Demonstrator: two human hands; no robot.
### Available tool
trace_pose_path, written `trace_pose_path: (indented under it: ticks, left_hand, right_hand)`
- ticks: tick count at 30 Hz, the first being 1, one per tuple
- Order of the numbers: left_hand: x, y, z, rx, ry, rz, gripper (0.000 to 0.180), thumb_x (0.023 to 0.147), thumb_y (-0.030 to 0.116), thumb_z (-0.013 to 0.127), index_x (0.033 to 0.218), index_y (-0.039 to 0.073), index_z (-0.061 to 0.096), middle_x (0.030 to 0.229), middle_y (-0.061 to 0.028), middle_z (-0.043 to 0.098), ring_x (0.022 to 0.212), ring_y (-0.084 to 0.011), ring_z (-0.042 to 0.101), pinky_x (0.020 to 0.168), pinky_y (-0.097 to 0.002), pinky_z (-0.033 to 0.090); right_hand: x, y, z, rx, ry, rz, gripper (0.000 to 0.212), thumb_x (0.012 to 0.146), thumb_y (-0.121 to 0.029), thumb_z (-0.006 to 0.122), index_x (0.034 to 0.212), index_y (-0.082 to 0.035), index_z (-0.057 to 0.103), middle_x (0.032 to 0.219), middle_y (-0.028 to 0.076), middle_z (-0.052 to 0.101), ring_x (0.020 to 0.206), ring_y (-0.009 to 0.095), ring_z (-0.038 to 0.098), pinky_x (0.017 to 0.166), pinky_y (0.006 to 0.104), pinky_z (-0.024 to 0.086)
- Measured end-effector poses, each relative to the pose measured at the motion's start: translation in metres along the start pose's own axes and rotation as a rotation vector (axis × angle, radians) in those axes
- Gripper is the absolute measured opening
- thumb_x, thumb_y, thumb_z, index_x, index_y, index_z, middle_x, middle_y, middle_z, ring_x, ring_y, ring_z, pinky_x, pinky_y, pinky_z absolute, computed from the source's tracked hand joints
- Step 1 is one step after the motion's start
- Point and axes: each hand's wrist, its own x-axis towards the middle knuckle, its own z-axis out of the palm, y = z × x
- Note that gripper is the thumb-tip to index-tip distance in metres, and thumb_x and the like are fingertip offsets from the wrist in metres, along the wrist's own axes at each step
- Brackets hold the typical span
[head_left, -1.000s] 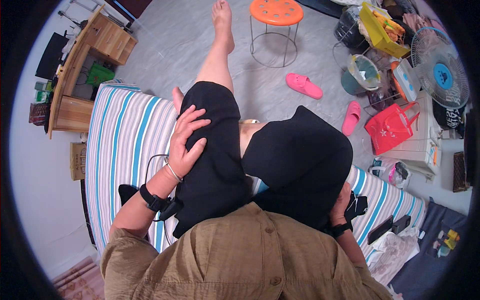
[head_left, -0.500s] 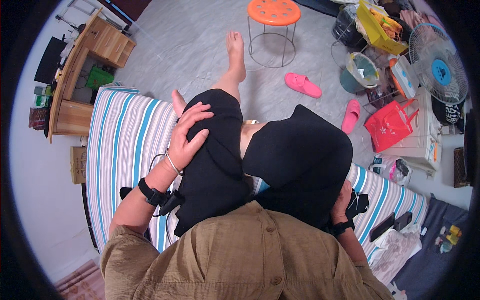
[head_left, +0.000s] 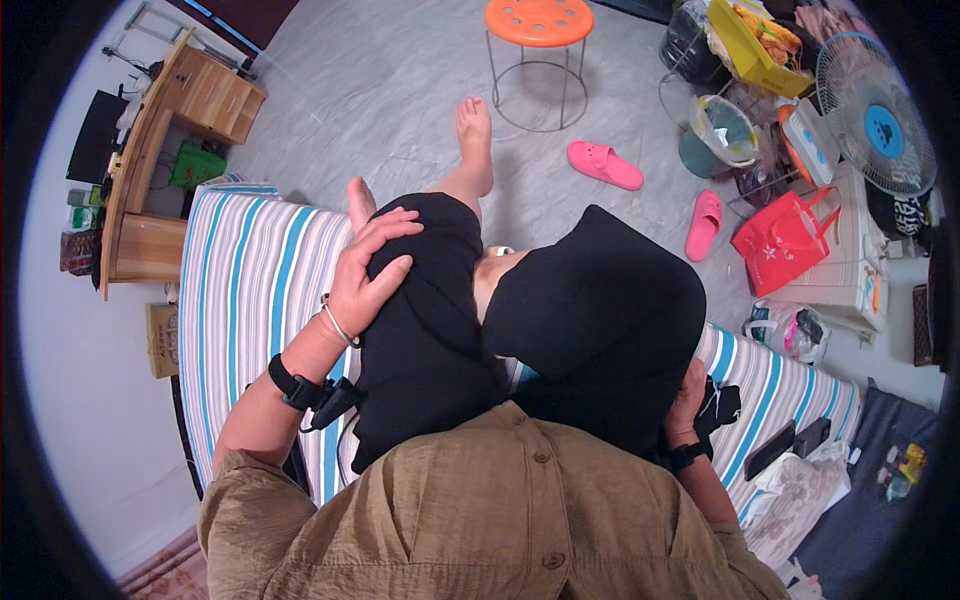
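Observation:
My left hand [head_left: 362,285] lies palm down on the black shorts [head_left: 425,330] over my left thigh, near the knee. Its fingers are spread and hold nothing. A thin bangle [head_left: 338,326] and a black strap [head_left: 290,383] with a small device circle that wrist and forearm. Against the outer side of my right thigh, on the bed, rests my right hand [head_left: 685,408]; its fingers are partly hidden by the shorts. A dark wristband [head_left: 684,455] is on that wrist. My left leg stretches forward with its bare foot [head_left: 474,125] over the floor.
I sit on a striped bed [head_left: 245,265]. Ahead stands an orange stool [head_left: 538,20]. Two pink slippers [head_left: 605,166] lie on the floor. On the right are a bucket [head_left: 705,155], a red bag [head_left: 785,245] and a fan [head_left: 870,110]. Phones [head_left: 768,455] lie on the bed; a wooden desk [head_left: 150,245] is left.
My left foot and knee have come slightly nearer to me. The view has shifted a little. Both hands stay where they were.

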Motion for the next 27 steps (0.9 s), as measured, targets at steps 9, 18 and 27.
trace_pose_path:
  ticks: [9,18,27]
  left_hand:
    - [0.009,0.002,0.003,-0.044,0.024,-0.002,0.036,0.085,0.013,0.064,0.119,0.002,0.067,0.132,-0.0171,0.062,0.132,-0.0325,0.052,0.115,-0.0438,0.033]
    - [0.014,0.014,0.002,-0.036,0.004,-0.032,0.034,0.087,0.012,0.064,0.119,0.001,0.067,0.132,-0.0169,0.062,0.132,-0.0316,0.052,0.115,-0.0423,0.033]
    - [-0.001,0.007,0.02,0.024,0.051,-0.024,0.035,0.086,0.009,0.062,0.12,0.002,0.066,0.134,-0.0166,0.061,0.14,-0.0355,0.045,0.118,-0.0456,0.029]
  right_hand:
    - [0.003,-0.007,-0.005,0.037,0.052,-0.003,0.018,0.077,0.001,0.065,0.095,-0.001,0.063,0.102,0.015,0.065,0.105,0.037,0.059,0.097,0.0444,0.044]
    - [0.005,-0.013,-0.011,0.034,0.063,-0.005,0.013,0.08,-0.005,0.068,0.092,-0.005,0.064,0.101,0.012,0.066,0.104,0.034,0.06,0.095,0.0433,0.044]
    - [0.007,-0.01,-0.014,0.032,0.065,-0.003,0.01,0.08,-0.007,0.069,0.089,-0.007,0.064,0.095,0.011,0.065,0.097,0.033,0.06,0.089,0.0429,0.044]
